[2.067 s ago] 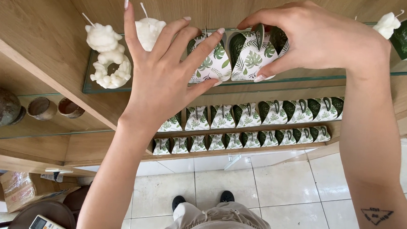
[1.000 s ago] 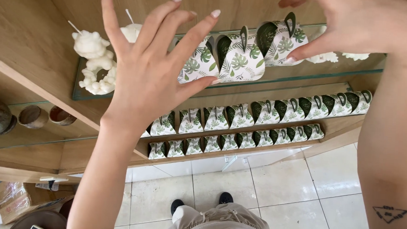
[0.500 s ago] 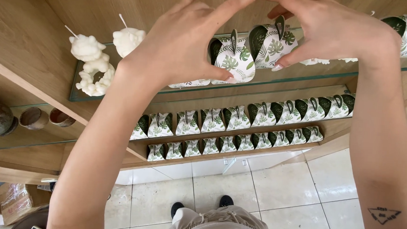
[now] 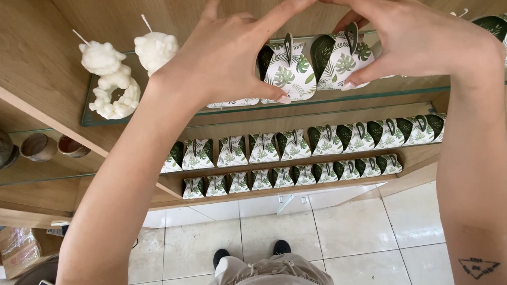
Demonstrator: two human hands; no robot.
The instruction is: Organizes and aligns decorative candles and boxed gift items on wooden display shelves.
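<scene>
- My left hand (image 4: 223, 60) is raised to the glass shelf (image 4: 151, 117); thumb and fingers pinch the left leaf-print favour box (image 4: 289, 75), with the index finger stretched out straight over its top.
- My right hand (image 4: 420, 41) pinches the right leaf-print favour box (image 4: 341, 60) just beside it, thumb at the base, fingers curled over the top.
- Location: both boxes stand on the front edge of the glass shelf, touching each other, between my two hands.
- Appearance: small white card boxes printed with green leaves, each closed by a dark green curved flap that rises to a narrow tab.
- Hazard: the boxes sit close to the edge; a push toward me would likely tip one off to the tiled floor (image 4: 353, 234).
- Hazard: a hard pinch would probably crease the thin card or bend a tab.
- Hazard: my left forearm passes near the white figure candles (image 4: 115, 74); a sideways sweep could topple them.
- Farther down, rows of matching boxes (image 4: 299, 148) fill two lower shelves.
</scene>
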